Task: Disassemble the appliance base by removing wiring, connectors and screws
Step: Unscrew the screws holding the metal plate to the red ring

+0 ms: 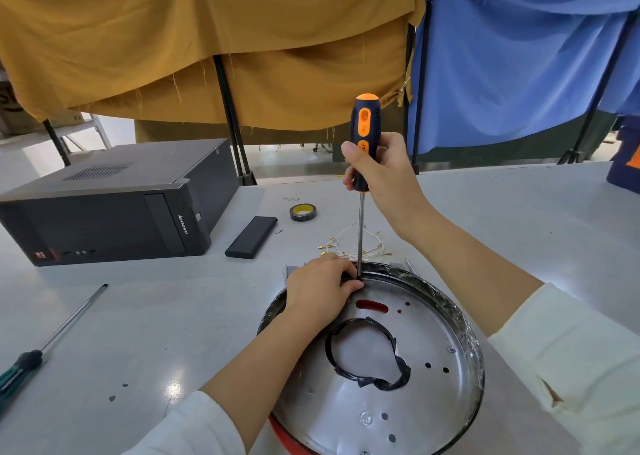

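Grey table point(173, 316), right hand point(377, 174) gripping upright screwdriver point(363, 136), left hand point(320, 286) clasping appliance base point(433, 402) rim, loose wires point(346, 245) behind.

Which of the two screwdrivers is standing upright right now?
The orange-and-black screwdriver in the right hand; the green-handled screwdriver lies flat on the table.

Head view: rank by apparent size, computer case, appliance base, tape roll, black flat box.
1. Appliance base and computer case: look about alike; the base sits nearer the camera, so unranked.
2. Black flat box.
3. Tape roll, smallest.
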Tool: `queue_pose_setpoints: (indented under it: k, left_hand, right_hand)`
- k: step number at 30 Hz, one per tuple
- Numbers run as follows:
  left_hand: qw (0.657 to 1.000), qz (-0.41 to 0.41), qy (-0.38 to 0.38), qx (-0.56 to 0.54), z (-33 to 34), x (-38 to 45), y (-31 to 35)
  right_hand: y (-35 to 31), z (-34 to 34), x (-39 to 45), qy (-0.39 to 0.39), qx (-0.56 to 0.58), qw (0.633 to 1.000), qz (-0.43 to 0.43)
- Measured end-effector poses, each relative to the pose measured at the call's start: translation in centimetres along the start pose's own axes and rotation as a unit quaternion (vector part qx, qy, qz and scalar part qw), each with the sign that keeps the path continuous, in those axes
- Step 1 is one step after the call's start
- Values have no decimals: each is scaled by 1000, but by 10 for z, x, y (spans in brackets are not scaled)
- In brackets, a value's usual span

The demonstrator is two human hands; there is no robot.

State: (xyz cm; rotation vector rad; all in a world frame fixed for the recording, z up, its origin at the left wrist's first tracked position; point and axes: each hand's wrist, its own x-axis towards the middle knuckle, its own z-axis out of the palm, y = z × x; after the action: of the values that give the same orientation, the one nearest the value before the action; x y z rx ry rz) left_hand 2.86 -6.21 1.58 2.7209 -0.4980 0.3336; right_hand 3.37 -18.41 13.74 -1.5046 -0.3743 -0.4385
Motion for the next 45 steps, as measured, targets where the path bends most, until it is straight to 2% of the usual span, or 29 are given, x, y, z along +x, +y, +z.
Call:
queue_pose_setpoints:
  k: [5,9,17,20,23,25,30,33,35,40,45]
  left_hand:
    - [1000,-3,2,-2,0,0,0]
    - [1000,-4,7,-6,1,0,0]
    - [1000,-5,10,-9,2,-1,-1]
    - [1000,-3,13,-6,2,-1,-1]
    - [1000,0,14,1,3,0,0]
    - [1000,1,18,3,3,0,0]
    - [1000,9,26,6,3,-1,1]
    - [999,12,30,10,2,-1,1]
    - [999,15,32,17,2,-1,1]
    - [999,13,38,21,4,-1,4]
    - [999,13,29,16,3,-1,5]
  right_hand:
    - [-2,-2,1,-22,44,999,9]
    - [1,-1,0,21,-10,1000,-5]
    - [0,-6,1,10,-61,998,-12]
    - [0,-9,2,17,-211,977,-37]
    - [-2,-13,0,6,-431,902,-24]
    - [-7,-17,1,-3,-475,880,-1]
    - [-26,-20,8,-110,-416,899,78]
    - [-31,-21,10,-137,-361,911,143]
    - [-31,-22,10,-144,-359,911,141]
    - [-33,-28,8,-112,-369,920,78]
    - [-26,-38,4,-33,-371,927,48]
